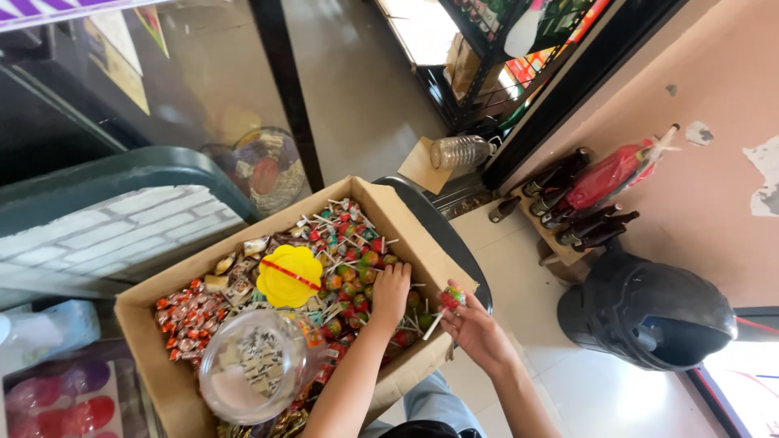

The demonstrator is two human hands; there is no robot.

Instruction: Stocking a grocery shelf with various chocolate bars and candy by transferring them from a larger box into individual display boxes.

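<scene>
A cardboard box holds many wrapped lollipops, red-wrapped candies and small sweets. My left hand reaches into the box and rests fingers-down on the lollipop pile. My right hand hovers just outside the box's near right edge and pinches one lollipop with a white stick. A clear plastic jar lies in the box near my left forearm. Its yellow flower-shaped lid rests on the candies.
The box sits on a dark chair. A black helmet lies on the tiled floor at right, near a wooden rack of dark bottles. A clear plastic bottle lies on cardboard further back. A glass display counter stands at left.
</scene>
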